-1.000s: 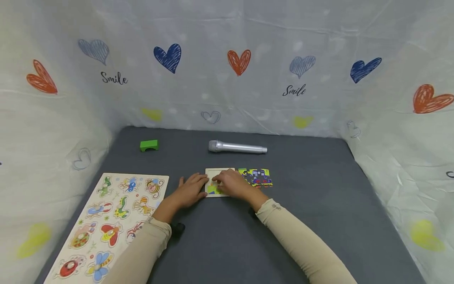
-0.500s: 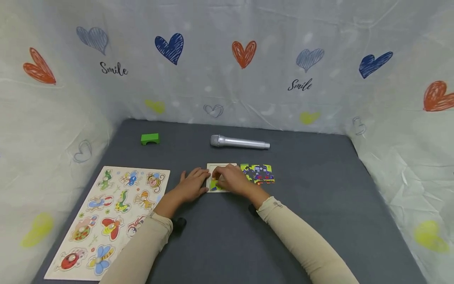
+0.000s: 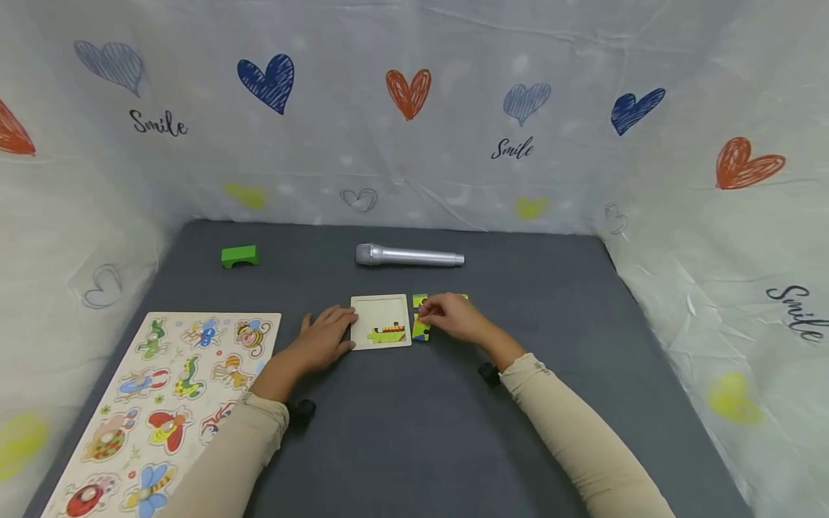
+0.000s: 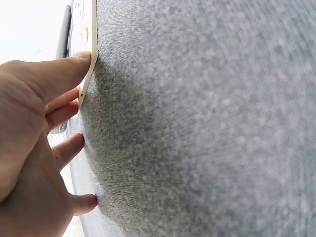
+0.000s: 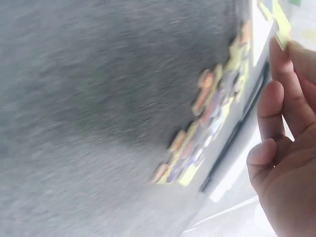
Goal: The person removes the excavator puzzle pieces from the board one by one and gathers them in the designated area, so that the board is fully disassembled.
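Note:
My left hand (image 3: 317,342) rests at the left edge of a small square puzzle tray (image 3: 376,313), fingers extended. In the left wrist view its thumb (image 4: 69,71) touches the pale rim. Joined green and orange puzzle pieces (image 3: 387,334) lie low in the tray, toward the right. Just right of the tray, my right hand (image 3: 453,316) is over the loose puzzle pieces (image 3: 419,334), partly hiding them. In the right wrist view its thumb and forefinger pinch a yellow-green puzzle piece (image 5: 282,22), while other pieces (image 5: 185,155) lie blurred on the table.
A silver microphone (image 3: 411,256) lies behind the tray. A green arch block (image 3: 239,256) stands at the back left. The large insect puzzle board (image 3: 194,345) covers the left side, partly under the left forearm. White sheets with printed hearts surround the dark table (image 3: 518,288).
My right hand has moved right, from over the tray to the loose pieces, holding a yellow-green puzzle piece. The tray's lower left is now bare. My left hand stays at the rim; the head view shifts.

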The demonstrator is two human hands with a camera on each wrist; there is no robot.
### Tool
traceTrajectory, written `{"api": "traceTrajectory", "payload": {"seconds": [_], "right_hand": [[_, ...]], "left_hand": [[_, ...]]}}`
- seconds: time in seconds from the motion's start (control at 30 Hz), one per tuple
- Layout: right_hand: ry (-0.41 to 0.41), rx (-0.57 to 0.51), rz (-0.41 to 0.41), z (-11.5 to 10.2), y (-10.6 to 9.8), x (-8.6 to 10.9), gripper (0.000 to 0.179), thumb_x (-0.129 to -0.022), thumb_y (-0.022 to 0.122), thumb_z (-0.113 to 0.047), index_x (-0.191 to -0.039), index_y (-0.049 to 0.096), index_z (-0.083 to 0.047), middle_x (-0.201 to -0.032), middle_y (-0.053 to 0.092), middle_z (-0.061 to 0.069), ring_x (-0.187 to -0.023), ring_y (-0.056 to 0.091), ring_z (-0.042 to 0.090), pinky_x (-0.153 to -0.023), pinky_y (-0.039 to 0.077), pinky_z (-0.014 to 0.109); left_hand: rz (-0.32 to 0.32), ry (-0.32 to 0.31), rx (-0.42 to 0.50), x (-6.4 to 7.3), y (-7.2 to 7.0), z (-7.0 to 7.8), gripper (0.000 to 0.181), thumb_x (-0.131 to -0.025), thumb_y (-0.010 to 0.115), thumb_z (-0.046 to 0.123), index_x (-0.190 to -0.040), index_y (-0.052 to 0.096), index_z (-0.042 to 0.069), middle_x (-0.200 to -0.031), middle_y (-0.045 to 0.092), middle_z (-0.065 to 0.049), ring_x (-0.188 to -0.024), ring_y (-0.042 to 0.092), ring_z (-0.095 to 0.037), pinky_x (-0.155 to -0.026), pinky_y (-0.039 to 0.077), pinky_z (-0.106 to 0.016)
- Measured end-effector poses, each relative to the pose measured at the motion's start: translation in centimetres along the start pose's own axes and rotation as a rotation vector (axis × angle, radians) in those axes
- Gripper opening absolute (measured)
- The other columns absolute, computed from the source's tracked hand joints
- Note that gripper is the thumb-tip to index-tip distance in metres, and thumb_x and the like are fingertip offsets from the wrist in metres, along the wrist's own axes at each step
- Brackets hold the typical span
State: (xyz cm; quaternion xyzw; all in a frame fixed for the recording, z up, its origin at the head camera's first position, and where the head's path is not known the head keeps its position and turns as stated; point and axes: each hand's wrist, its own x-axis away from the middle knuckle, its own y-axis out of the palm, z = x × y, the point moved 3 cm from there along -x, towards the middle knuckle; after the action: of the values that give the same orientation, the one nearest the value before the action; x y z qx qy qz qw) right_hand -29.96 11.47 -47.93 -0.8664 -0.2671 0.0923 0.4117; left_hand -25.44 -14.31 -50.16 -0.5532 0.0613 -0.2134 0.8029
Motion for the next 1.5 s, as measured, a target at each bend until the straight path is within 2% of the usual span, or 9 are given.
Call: {"api": "traceTrajectory", "payload": {"seconds": [0.27,0.5,0.57,0.77,0.9,1.03,1.17,1.33,1.5], "right_hand": [[-0.058,0.052,-0.099,0.0,0.4,0.5,0.010,-0.093,0.066,-0.016,-0.099,0.072,-0.011,-0.095,0.073,-0.002,-0.077,0.062,0.006,-0.069,0.049,0.025],[0.002,0.099,-0.010,-0.5,0.4,0.7,0.015,-0.094,0.065,-0.016,-0.105,0.072,-0.010,-0.097,0.071,-0.001,-0.076,0.059,0.010,-0.069,0.048,0.029],[-0.024,0.127,0.003,-1.4,1.0,0.2,0.015,-0.094,0.065,-0.016,-0.106,0.072,-0.010,-0.097,0.071,0.000,-0.078,0.061,0.011,-0.070,0.049,0.031],[-0.243,0.339,-0.037,-3.9,4.1,-1.5,0.022,-0.090,0.069,-0.016,-0.112,0.074,-0.013,-0.108,0.071,0.002,-0.100,0.064,0.020,-0.083,0.049,0.041],[-0.228,0.392,-0.063,-4.5,4.8,-2.0,0.018,-0.088,0.072,-0.016,-0.106,0.076,-0.019,-0.112,0.067,-0.001,-0.104,0.059,0.021,-0.082,0.045,0.042],[-0.203,0.378,-0.054,-4.7,4.5,-2.5,0.014,-0.085,0.076,-0.016,-0.098,0.074,-0.022,-0.103,0.067,-0.004,-0.096,0.057,0.018,-0.078,0.044,0.038],[-0.231,0.345,-0.039,-4.8,4.1,-2.7,0.017,-0.082,0.077,-0.012,-0.095,0.067,-0.017,-0.094,0.067,-0.003,-0.086,0.056,0.017,-0.072,0.043,0.037],[-0.236,0.313,0.012,-4.8,4.1,-2.4,0.024,-0.079,0.078,-0.008,-0.092,0.059,-0.015,-0.093,0.067,-0.003,-0.085,0.055,0.016,-0.075,0.043,0.038],[-0.147,0.084,-0.006,-4.8,4.0,-2.3,0.015,-0.085,0.074,-0.008,-0.090,0.060,-0.013,-0.086,0.066,-0.003,-0.082,0.059,0.012,-0.078,0.045,0.034]], "left_hand": [[-0.004,-0.010,-0.011,0.5,-0.5,-0.1,0.051,-0.097,0.061,0.023,-0.142,0.046,0.005,-0.152,0.037,-0.014,-0.144,0.024,-0.039,-0.103,0.014,-0.077],[-0.017,-0.005,-0.017,0.2,-0.3,0.3,0.053,-0.097,0.060,0.026,-0.144,0.044,0.007,-0.153,0.036,-0.012,-0.145,0.023,-0.037,-0.104,0.015,-0.076],[-0.015,-0.003,-0.017,0.2,-0.3,0.3,0.052,-0.097,0.060,0.026,-0.144,0.045,0.007,-0.153,0.036,-0.012,-0.145,0.023,-0.037,-0.104,0.015,-0.076],[-0.028,-0.015,-0.013,0.4,0.1,0.4,0.051,-0.097,0.061,0.025,-0.142,0.047,0.007,-0.153,0.037,-0.012,-0.144,0.025,-0.037,-0.103,0.016,-0.076],[-0.027,-0.017,-0.014,0.4,0.1,0.5,0.052,-0.097,0.060,0.026,-0.143,0.046,0.008,-0.153,0.036,-0.011,-0.145,0.024,-0.036,-0.104,0.016,-0.076],[-0.010,-0.019,-0.030,0.3,-0.2,0.5,0.052,-0.097,0.060,0.027,-0.143,0.045,0.009,-0.153,0.037,-0.010,-0.145,0.024,-0.035,-0.104,0.017,-0.075],[-0.015,-0.027,-0.026,0.1,-0.4,0.7,0.052,-0.097,0.061,0.027,-0.143,0.046,0.009,-0.153,0.037,-0.010,-0.145,0.024,-0.035,-0.105,0.015,-0.075],[-0.012,-0.027,-0.022,0.2,-0.4,0.8,0.052,-0.096,0.062,0.026,-0.143,0.047,0.009,-0.152,0.038,-0.010,-0.145,0.024,-0.035,-0.105,0.016,-0.075],[-0.001,-0.020,-0.010,0.4,-0.3,0.5,0.051,-0.096,0.062,0.026,-0.142,0.048,0.008,-0.152,0.038,-0.011,-0.144,0.026,-0.036,-0.104,0.017,-0.075]]}}
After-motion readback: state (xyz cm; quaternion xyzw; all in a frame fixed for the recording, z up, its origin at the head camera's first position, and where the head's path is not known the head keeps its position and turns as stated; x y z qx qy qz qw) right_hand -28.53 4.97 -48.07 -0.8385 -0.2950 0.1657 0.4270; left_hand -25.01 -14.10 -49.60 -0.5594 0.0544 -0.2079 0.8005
